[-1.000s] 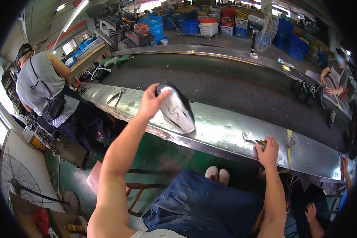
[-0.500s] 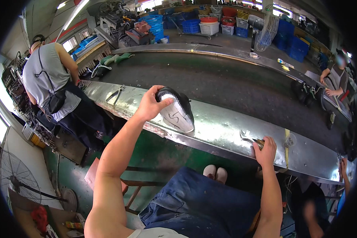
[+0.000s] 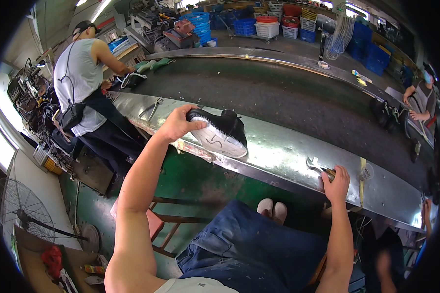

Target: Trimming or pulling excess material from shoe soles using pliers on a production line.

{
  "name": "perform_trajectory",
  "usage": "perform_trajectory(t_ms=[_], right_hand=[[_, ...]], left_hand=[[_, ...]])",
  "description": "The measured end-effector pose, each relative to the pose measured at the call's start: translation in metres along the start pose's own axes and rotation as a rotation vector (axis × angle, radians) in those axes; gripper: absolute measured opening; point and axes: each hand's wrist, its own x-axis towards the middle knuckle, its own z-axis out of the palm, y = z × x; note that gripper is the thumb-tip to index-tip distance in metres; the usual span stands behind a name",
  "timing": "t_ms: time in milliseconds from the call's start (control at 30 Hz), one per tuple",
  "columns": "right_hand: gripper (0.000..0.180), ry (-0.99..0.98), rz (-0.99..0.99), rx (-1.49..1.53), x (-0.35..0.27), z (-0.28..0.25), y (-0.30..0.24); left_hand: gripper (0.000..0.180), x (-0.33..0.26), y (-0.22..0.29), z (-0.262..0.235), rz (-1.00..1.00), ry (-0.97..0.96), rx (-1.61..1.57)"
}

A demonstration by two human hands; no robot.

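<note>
My left hand (image 3: 177, 124) grips a black shoe (image 3: 221, 132) by its heel end, the white sole turned toward me, held just above the steel ledge (image 3: 278, 154) of a long conveyor. My right hand (image 3: 335, 181) rests on the ledge's near edge, closed on a metal hand tool (image 3: 317, 165) whose jaws lie on the steel. My blue-trousered legs and white shoes show below the ledge.
A dark conveyor belt (image 3: 278, 97) runs past the ledge. A person in a grey sleeveless top (image 3: 80, 78) works at the left end, pliers (image 3: 151, 107) lying near them. Another person (image 3: 420, 100) sits far right. Blue crates (image 3: 249, 24) stand behind; a floor fan (image 3: 19, 215) is at left.
My left hand has lowered the shoe toward the ledge and tilted its sole more toward me. The right hand stays on the tool at the edge.
</note>
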Motion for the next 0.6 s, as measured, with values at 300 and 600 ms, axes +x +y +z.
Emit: perform_trajectory(t_ms=[300, 600], right_hand=[[0.051, -0.007, 0.006, -0.01, -0.002, 0.001, -0.003], [0.05, -0.024, 0.014, -0.059, 0.002, 0.0, 0.0]], left_hand=[[0.057, -0.024, -0.035, -0.035, -0.114, -0.098, 0.13], [0.054, -0.085, -0.108, 0.102, -0.162, 0.427, -0.28]])
